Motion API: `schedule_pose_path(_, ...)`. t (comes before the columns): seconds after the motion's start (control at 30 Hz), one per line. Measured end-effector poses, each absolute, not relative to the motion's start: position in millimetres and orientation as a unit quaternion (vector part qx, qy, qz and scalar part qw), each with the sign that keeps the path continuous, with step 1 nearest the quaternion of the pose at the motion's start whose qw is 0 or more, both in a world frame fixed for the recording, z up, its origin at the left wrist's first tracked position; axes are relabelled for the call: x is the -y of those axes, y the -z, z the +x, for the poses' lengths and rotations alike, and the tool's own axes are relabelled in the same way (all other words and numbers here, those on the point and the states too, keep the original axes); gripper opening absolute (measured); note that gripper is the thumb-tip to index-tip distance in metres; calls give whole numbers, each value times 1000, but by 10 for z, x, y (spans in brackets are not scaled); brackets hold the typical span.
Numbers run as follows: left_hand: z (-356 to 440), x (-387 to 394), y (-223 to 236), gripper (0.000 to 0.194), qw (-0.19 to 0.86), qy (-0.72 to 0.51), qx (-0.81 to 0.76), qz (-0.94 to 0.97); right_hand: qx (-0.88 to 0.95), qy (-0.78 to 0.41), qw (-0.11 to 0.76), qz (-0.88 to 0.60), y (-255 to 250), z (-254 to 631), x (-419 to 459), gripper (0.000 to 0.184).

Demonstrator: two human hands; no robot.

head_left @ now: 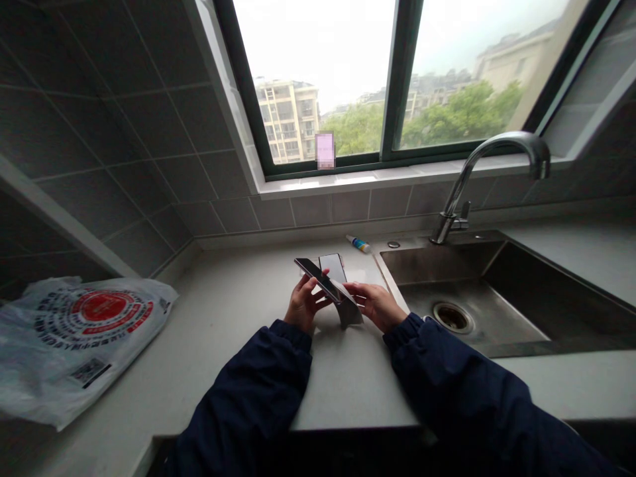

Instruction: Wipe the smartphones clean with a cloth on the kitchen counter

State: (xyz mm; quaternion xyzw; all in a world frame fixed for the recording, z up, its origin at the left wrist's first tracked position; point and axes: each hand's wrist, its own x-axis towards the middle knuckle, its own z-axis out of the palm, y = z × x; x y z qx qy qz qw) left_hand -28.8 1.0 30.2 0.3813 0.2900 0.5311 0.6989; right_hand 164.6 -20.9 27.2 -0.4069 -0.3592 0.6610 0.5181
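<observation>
The left hand [305,302] is gripping a black smartphone [315,278] tilted clear of the countertop [238,351], while the right hand [376,305] is pinching a folded grey sheet [349,310] against its lower edge, beside a second phone [332,267].

Two smartphones and a pale grey card at the worktop [238,344]

The slim black smartphone [314,278] sits tilted in the left hand [304,303], its lower end touching the top of the pale grey card [350,311]. The card slants down from the right hand [377,305] to the worktop, its fold or exact form hard to tell. Just behind, a second smartphone [332,267] with a dark screen and light edge sits on the worktop, partly hidden by the first.
</observation>
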Motion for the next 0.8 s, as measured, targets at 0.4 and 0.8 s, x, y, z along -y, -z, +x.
schedule_pose_path(0.4,-300,-31,-283,42,694,-556,-288,355,367,-664,513,-402,-210,1648,181,14)
schedule_pose_path(0.8,-291,-1,-293,44,706,-533,-293,362,359,-671,506,-406,-222,1639,190,14)
